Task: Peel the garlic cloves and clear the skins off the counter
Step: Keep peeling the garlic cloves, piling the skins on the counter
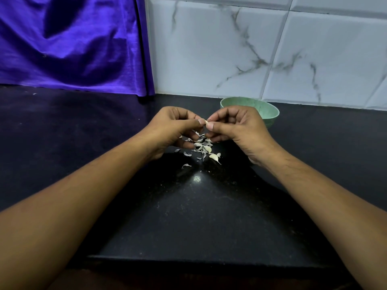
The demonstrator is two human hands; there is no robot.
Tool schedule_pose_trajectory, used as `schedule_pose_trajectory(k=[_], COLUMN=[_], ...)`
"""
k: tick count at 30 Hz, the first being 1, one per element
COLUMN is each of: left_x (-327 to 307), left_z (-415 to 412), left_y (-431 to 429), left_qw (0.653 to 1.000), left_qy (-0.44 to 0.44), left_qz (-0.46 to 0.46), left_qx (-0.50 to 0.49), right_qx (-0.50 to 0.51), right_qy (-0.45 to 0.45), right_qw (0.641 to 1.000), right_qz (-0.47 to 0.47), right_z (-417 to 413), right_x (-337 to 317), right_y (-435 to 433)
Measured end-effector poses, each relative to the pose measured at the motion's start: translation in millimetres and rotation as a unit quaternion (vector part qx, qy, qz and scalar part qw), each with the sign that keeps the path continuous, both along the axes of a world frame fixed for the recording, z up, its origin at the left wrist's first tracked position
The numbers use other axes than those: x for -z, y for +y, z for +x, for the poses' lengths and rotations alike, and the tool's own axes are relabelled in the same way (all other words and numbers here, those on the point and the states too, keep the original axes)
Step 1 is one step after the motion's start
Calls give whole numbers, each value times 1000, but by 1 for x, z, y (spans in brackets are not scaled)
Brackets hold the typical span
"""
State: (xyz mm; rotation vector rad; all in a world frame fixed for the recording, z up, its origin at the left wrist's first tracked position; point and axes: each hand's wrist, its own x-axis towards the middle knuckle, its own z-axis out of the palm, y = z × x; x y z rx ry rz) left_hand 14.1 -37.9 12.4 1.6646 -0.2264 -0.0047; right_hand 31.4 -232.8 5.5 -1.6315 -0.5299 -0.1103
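Left hand and right hand meet just in front of a speckled green round bowl, both pinching one small pale garlic clove between thumb and curled fingers. Below them, nearer than the bowl, papery white garlic skins lie heaped on the glossy black stone counter. The bowl's floor is hidden behind the right hand, so its contents cannot be told.
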Motion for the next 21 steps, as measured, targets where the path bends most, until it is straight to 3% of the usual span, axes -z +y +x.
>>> schedule_pose_trajectory(k=[14, 21], left_x=[-3, -4], left_z=[-6, -6], left_y=[-2, -1], left_qw=[1000, 999], left_qy=[4, 47], left_qz=[1, -7], left_qx=[12, 15], right_qx=[17, 53], right_qy=[-82, -172], right_qw=[995, 973], right_qz=[-49, -146], right_z=[4, 7], right_x=[1, 0], right_y=[-3, -8])
